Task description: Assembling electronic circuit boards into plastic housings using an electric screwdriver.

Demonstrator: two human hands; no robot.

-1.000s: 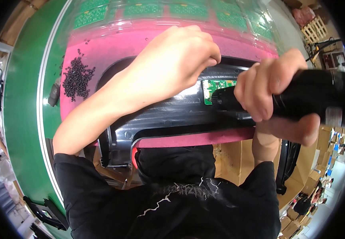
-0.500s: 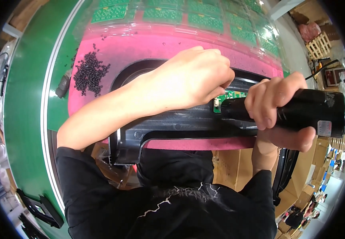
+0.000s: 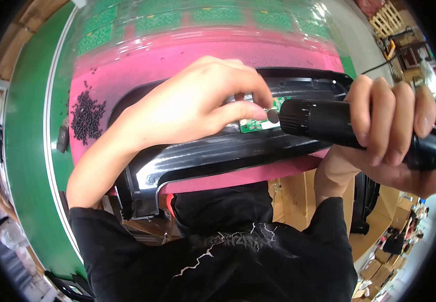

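Grips screwdriver (image 3: 316, 117) in right hand (image 3: 391, 121), curls left hand (image 3: 215, 98), cannot tell if pinching. Perhaps fastens circuit board (image 3: 249, 127); next needs careful aligning.

Bench (image 3: 29, 131): green, white line (image 3: 50, 126) left of mat. Mat (image 3: 147, 63): deep pink, darker smudging toward far-left corner. Small loose parts (image 3: 88, 117), mat's left edge: black. Boards (image 3: 218, 16), far edge: green under clear plastic. Casing (image 3: 198, 160): glossy black, pale glare. Circuit board (image 3: 250, 126): green, white patches. Handheld tool (image 3: 326, 122): black, pale ticks. Shirt (image 3: 218, 272): black, jagged white streaks.
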